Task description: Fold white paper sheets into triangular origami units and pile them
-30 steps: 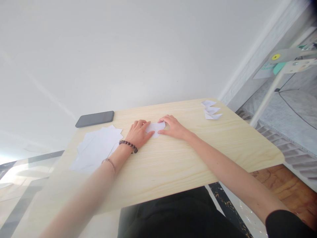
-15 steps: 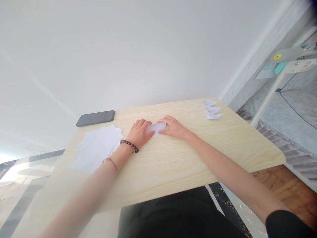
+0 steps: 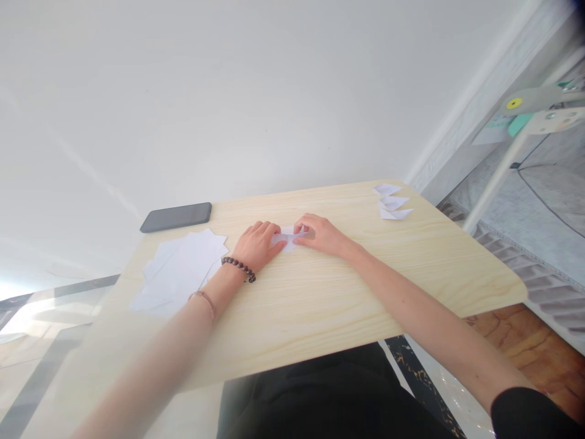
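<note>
On a pale wooden table (image 3: 301, 317), the left hand (image 3: 256, 244) and right hand (image 3: 323, 235) grip opposite ends of a small folded paper (image 3: 289, 240) between them, likely steadying its crease, with loose sheets (image 3: 183, 262) and 3 folded pieces (image 3: 389, 203) set apart, probably against mixing.

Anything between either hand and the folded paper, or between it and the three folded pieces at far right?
Nothing visible separates the left hand or right hand from the folded paper; both touch it. Toward the three folded pieces, only the right hand intervenes.
</note>
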Tool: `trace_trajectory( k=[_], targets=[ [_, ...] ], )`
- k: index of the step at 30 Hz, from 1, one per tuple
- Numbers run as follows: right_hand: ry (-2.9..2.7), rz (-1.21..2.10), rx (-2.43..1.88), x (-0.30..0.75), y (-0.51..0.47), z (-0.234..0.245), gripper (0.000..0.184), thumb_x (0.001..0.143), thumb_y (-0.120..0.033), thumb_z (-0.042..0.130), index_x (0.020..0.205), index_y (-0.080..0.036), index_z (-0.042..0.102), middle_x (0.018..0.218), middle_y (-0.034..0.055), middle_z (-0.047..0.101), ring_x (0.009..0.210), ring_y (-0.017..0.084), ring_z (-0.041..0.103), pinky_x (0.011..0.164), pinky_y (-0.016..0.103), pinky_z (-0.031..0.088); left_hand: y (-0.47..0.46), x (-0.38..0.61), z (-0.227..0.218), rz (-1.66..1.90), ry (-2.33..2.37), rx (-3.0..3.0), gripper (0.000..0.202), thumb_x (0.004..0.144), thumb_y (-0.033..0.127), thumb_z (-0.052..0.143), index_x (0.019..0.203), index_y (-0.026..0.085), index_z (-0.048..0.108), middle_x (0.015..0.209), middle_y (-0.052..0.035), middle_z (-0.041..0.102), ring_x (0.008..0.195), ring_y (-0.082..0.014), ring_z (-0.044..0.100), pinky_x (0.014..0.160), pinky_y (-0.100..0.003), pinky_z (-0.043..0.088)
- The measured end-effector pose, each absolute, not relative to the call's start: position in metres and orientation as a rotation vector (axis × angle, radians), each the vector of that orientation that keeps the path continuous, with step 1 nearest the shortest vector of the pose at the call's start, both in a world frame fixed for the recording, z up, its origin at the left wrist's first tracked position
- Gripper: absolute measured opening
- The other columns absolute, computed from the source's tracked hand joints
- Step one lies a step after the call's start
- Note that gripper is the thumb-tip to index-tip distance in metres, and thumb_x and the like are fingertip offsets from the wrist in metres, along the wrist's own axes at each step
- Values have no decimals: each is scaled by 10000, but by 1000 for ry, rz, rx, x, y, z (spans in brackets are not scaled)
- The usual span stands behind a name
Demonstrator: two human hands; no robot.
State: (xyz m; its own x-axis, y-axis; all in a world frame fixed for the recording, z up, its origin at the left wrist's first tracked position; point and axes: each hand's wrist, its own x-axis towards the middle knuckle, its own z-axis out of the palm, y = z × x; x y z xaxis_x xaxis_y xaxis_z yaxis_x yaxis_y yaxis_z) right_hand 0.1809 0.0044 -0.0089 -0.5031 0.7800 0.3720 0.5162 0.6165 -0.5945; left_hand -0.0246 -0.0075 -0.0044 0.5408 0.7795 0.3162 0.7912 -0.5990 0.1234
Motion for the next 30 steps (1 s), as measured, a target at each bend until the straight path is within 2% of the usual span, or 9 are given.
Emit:
trace_trajectory(
  k=[5, 9, 18, 21, 25, 30],
  targets=[
    [-2203, 560, -1017, 181, 5, -11, 248, 703, -273, 595, 939, -197, 583, 914, 22, 567, 820, 142, 518, 758, 282, 407, -7, -26, -7, -550, -1311, -2733, 290, 830, 329, 431, 1075, 193, 506, 972, -46, 568, 908, -203, 480, 787, -339, 400],
    [-2240, 557, -986, 182, 6, -12, 276, 738, -260, 567, 1007, -215, 606, 950, 34, 556, 870, 141, 518, 816, 286, 397, -7, -26, -6, -546, -1302, -2725, 251, 830, 325, 435, 999, 182, 555, 945, -56, 576, 905, -205, 478, 787, -337, 400],
    [-2374, 289, -951, 182, 8, -13, 216, 760, -330, 547, 915, -240, 668, 851, 33, 571, 800, 150, 500, 769, 311, 371, -8, -26, -4, -571, -1159, -2682, 249, 839, 330, 432, 880, 173, 621, 910, -73, 580, 879, -199, 480, 749, -330, 399],
    [-2383, 215, -993, 181, 7, -11, 208, 789, -317, 504, 809, -213, 682, 834, 38, 588, 800, 156, 497, 757, 316, 350, -8, -26, -4, -550, -1148, -2680, 259, 839, 331, 430, 882, 178, 635, 860, -70, 580, 854, -194, 484, 744, -328, 393],
    [-2406, 145, -1059, 182, 7, -5, 259, 803, -283, 469, 654, -174, 652, 799, 34, 614, 780, 154, 491, 740, 306, 335, -9, -26, -3, -517, -1178, -2664, 267, 834, 331, 423, 870, 188, 646, 791, -61, 574, 821, -190, 489, 723, -321, 383],
    [-2420, 108, -1131, 186, 9, 1, 263, 786, -264, 476, 581, -167, 611, 749, 32, 621, 752, 153, 487, 718, 292, 327, -12, -24, 0, -482, -1244, -2606, 269, 815, 330, 424, 829, 192, 655, 737, -51, 570, 781, -191, 493, 690, -324, 369]
  ],
)
